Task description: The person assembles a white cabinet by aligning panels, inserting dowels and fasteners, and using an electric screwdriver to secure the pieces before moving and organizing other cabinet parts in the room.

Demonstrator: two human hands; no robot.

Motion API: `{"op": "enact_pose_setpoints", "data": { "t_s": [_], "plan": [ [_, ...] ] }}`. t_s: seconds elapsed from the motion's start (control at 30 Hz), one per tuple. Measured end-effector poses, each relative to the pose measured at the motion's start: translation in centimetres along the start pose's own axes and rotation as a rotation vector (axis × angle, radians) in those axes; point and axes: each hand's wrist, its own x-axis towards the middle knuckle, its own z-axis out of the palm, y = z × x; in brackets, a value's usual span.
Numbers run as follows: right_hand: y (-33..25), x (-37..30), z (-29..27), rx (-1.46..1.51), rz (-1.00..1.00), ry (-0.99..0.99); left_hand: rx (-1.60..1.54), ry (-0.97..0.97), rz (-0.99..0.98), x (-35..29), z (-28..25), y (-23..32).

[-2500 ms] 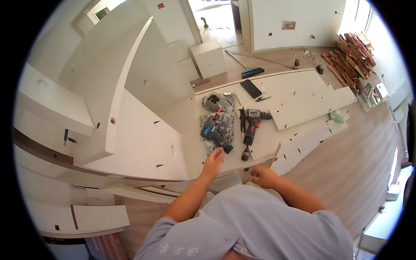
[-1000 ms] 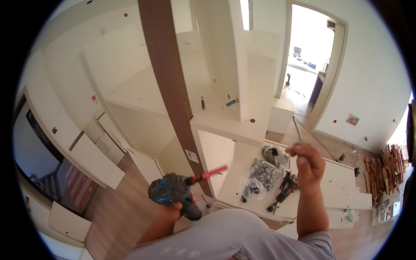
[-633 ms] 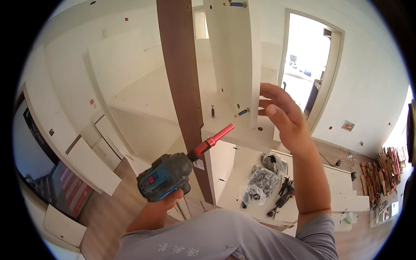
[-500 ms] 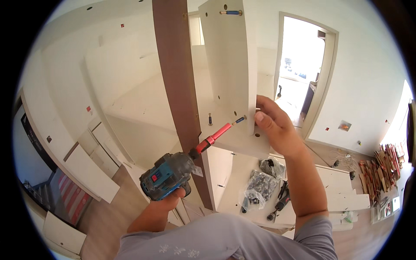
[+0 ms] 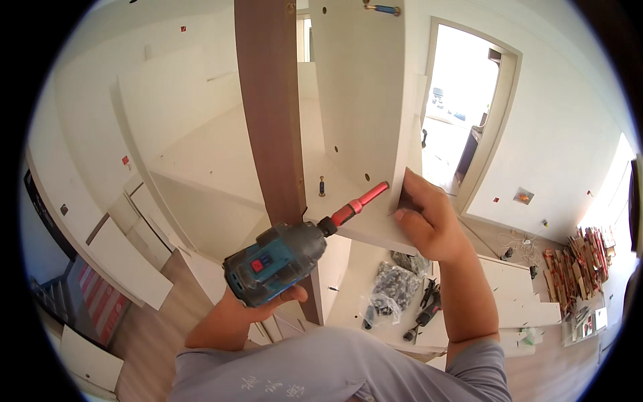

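Observation:
My left hand (image 5: 276, 303) is wrapped round the grip of a blue and black cordless driver (image 5: 278, 261). A long red sleeve bit (image 5: 358, 204) points up and right from it. The bit's tip meets the lower edge area of a white upright panel (image 5: 358, 87); any fastener under it is hidden. My right hand (image 5: 432, 218) grips that panel's right edge, thumb on the near side, other fingers partly hidden behind. A blue connecting bolt (image 5: 384, 9) sticks out of the panel near the top. Another bolt (image 5: 321, 186) stands in the white board left of the bit.
A dark brown upright board (image 5: 271, 100) rises left of the panel. Below lie a plastic bag of small fittings (image 5: 395, 288) and a second power tool (image 5: 423, 313) on white boards. A wood scrap pile (image 5: 579, 268) is at the far right, beyond a doorway (image 5: 462, 107).
The driver has moved right and up, its red bit now over the spot where a blue bolt showed. My right hand has shifted slightly lower along the panel edge.

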Motion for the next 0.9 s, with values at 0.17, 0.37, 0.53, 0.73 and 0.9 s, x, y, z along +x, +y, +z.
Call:
{"op": "enact_pose_setpoints", "data": {
  "t_s": [0.17,0.37,0.53,0.73,0.9],
  "plan": [
    [-0.6,0.1,-0.6,-0.085,0.029,-0.021,-0.092,-0.041,-0.15,1.0,-0.8,0.9],
    [-1.1,0.4,-0.6,-0.122,0.02,-0.053,-0.4,-0.069,-0.135,1.2,-1.4,0.3],
    [-0.9,0.3,-0.4,-0.132,0.002,-0.041,-0.47,-0.042,-0.188,0.9,-1.2,1.3],
    [-1.0,0.4,-0.6,-0.136,-0.006,-0.023,0.205,-0.052,-0.044,1.9,-1.7,2.6],
    [-1.1,0.3,-0.2,-0.094,0.009,-0.003,0.254,-0.061,0.136,1.8,-1.8,2.1]
  ]
}}
